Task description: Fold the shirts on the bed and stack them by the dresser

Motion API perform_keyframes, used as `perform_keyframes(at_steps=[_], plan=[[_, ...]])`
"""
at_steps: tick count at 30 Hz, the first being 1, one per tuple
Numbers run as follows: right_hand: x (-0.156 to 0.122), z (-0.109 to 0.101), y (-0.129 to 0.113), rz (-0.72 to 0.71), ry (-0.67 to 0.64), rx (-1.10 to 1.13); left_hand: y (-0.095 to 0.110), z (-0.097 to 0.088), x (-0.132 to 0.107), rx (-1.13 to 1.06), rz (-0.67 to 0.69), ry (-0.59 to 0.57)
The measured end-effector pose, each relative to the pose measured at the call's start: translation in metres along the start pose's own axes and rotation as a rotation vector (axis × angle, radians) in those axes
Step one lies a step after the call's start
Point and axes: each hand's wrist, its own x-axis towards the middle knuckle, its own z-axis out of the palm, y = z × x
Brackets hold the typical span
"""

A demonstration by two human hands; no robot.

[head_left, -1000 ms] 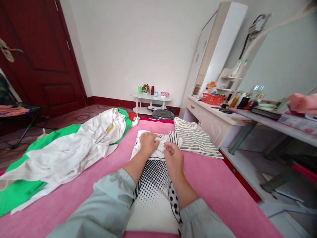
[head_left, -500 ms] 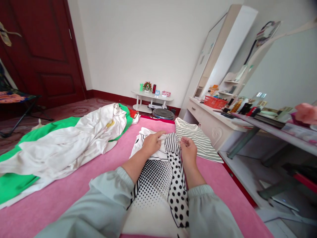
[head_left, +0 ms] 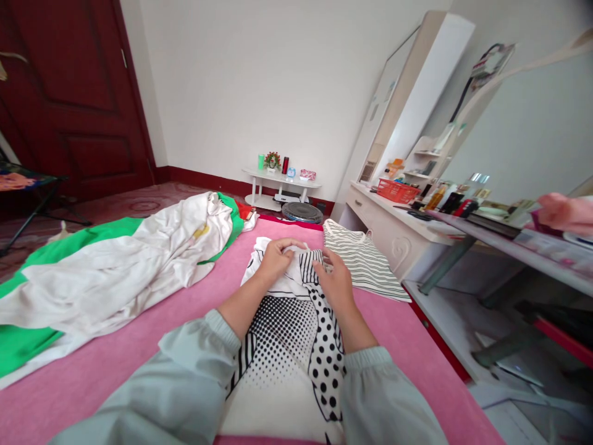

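Observation:
A white garment printed with black dots and stripes [head_left: 287, 334] lies lengthwise on the pink bed cover [head_left: 152, 334] between my forearms. My left hand [head_left: 277, 258] is closed on the garment's far top edge, pinching the white fabric. My right hand [head_left: 334, 279] is just to the right of it, its fingers curled onto the striped part of the same garment. The two hands are close together at the garment's far end.
A folded black-and-white striped top [head_left: 364, 262] lies to the right on the bed. A crumpled white and green sheet [head_left: 125, 266] covers the left side. A white dresser [head_left: 398, 222] with a red basket [head_left: 398, 190] stands right, a low white shelf [head_left: 281, 188] and dark red door [head_left: 74, 93] beyond.
My right hand, which had pulled out to the right with the striped part, has come back in beside my left hand at the garment's top edge. The camera shifted slightly.

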Motion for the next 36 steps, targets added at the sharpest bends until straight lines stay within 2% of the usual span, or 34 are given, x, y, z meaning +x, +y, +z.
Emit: perform_keyframes(at_steps=[5, 10, 12, 15, 18, 21, 23, 26, 27, 29, 31, 33, 36], plan=[[0.000, 0.000, -0.007, 0.060, -0.176, 0.096, 0.000, 0.001, 0.005, -0.131, -0.001, 0.049], [0.004, 0.001, -0.008, 0.249, -0.177, 0.303, 0.011, 0.007, 0.007, -0.166, 0.046, -0.056], [0.008, 0.001, -0.003, 0.333, -0.132, 0.475, 0.017, 0.009, 0.007, -0.083, 0.090, -0.062], [0.014, -0.001, 0.012, 0.422, -0.027, 0.672, 0.022, 0.007, 0.006, 0.215, 0.149, 0.051], [0.018, -0.007, 0.027, 0.447, 0.131, 0.596, 0.019, -0.001, 0.003, 0.521, 0.158, 0.201], [0.017, -0.015, 0.031, 0.353, 0.293, 0.348, 0.013, -0.008, 0.000, 0.642, 0.116, 0.203], [0.014, -0.018, 0.027, 0.212, 0.287, 0.162, 0.011, -0.011, -0.001, 0.688, 0.078, 0.149], [0.008, -0.018, 0.021, 0.009, 0.167, -0.071, 0.010, -0.017, -0.001, 0.770, 0.041, 0.075], [0.005, -0.017, 0.020, -0.043, 0.099, -0.135, 0.009, -0.021, 0.000, 0.790, 0.041, 0.081], [0.001, -0.014, 0.021, -0.108, -0.047, -0.262, 0.005, -0.033, 0.003, 0.779, 0.032, 0.179], [-0.001, -0.011, 0.020, -0.135, -0.142, -0.395, -0.003, -0.050, 0.008, 0.629, -0.068, 0.343], [-0.003, -0.008, 0.012, -0.159, -0.135, -0.480, -0.012, -0.067, 0.013, 0.336, -0.261, 0.458], [-0.008, -0.002, -0.012, -0.262, -0.144, -0.433, -0.023, -0.082, 0.017, -0.005, -0.456, 0.447]])
